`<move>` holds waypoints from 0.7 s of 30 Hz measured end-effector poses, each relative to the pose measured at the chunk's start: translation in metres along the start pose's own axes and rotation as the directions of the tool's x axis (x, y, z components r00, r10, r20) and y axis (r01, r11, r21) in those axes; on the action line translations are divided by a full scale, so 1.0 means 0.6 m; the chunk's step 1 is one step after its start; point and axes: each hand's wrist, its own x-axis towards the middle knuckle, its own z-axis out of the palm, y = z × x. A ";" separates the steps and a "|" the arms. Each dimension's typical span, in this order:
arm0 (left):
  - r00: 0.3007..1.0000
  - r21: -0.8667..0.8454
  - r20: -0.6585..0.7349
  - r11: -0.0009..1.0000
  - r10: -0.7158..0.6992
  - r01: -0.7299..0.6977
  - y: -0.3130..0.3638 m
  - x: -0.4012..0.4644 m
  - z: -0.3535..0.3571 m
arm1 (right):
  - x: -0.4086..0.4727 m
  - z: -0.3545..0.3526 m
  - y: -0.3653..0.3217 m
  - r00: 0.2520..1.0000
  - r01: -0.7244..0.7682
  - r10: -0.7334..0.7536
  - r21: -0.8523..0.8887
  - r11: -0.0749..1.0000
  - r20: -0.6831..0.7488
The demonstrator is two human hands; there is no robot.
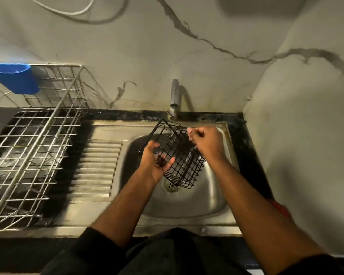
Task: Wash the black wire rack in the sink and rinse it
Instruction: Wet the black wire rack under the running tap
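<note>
Black wire rack (pixel 174 153): it is held tilted above the bowl of the sink, under the tap; its lower corner is over the drain.
Left hand (pixel 156 162): palm turned up, it holds the left side of the rack; the fingers (pixel 168 162) are curled around the wires, and the thumb lies over the upper edge.
Right hand (pixel 206 142): it is at the upper right side of the rack; the fingers are closed together in a fist. The knuckles hide the contact, but the hand seems to grip the edge wires.
Sink (pixel 216 201): steel, with a round bowl and a ribbed draining board on its left side.
Drain (pixel 170 186): at the bottom of the bowl, partly behind the rack corner.
Tap (pixel 174 98): a metal spout on the back edge, just behind the rack. I cannot tell if water runs.
Dish rack (pixel 34 147): a big silver wire basket, standing on the dark surface, left of the draining board.
Blue cup (pixel 15 78): it hangs on the back of the dish rack.
Wall (pixel 147 48): pale marble tiles with grey veins.
</note>
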 end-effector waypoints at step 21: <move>0.982 0.267 0.157 0.953 0.102 -0.142 -0.154 -0.055 0.090 | -0.177 -0.152 0.133 0.958 -0.273 0.256 -0.144 0.951 -0.126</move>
